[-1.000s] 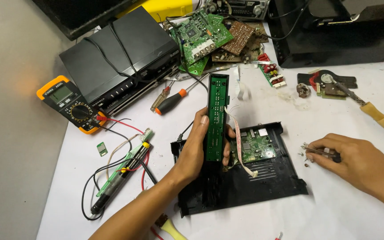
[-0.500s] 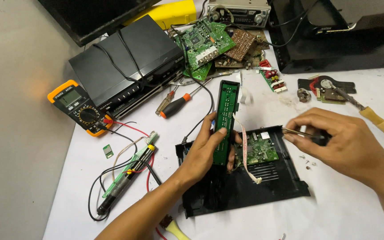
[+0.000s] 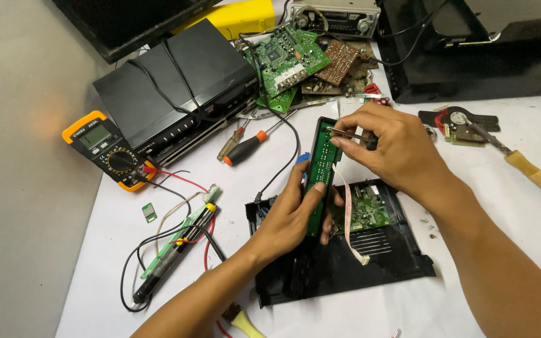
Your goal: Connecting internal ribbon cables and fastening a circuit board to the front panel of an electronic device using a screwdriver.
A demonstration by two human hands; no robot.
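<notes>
At the far left of the white desk lies an orange and black meter with a round dial, and red and black wires run from it. Just below it, a soldering pen lies slanted among looped black wires, next to a tiny green chip. Behind the meter sits a flat black box with a black cord over its top. A screwdriver with an orange and black handle lies near the front of that box.

In the middle, the left hand is closed around a long, thin green board in a black frame. The thumb is on one side and the fingers are on the other, and the board stands up over an open black case. Inside the case sits a small green board, and a flat white ribbon hangs down by it.

The right hand is pinched shut on a thin metal tool with a dark handle. The tip of the tool is at the top part of the long board.

Behind the hands is a pile of green and brown boards. To the right sit a big black box, a small part with a round metal piece, and a tool with a yellow handle
</notes>
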